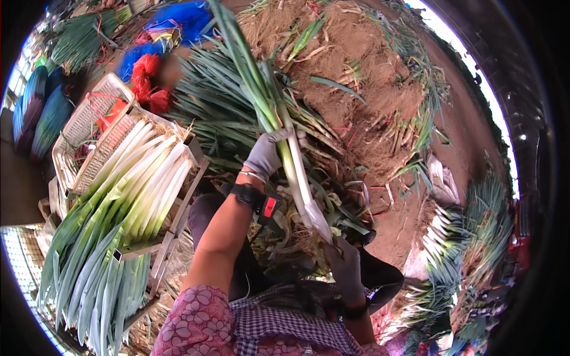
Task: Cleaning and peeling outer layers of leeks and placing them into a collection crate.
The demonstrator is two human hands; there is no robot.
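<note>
- Left hand grips leeks; excess squeeze could bruise them.
- Right hand appears closed on pale skin; hard pulling might tear it.
- Long tops, unsupported, could snap.

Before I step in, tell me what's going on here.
A person's gloved left hand holds a leek or two around the middle, leafy tops pointing away. The gloved right hand is down by the white lower end. Harvested leeks lie on a frame at the left; another heap lies ahead.
</note>
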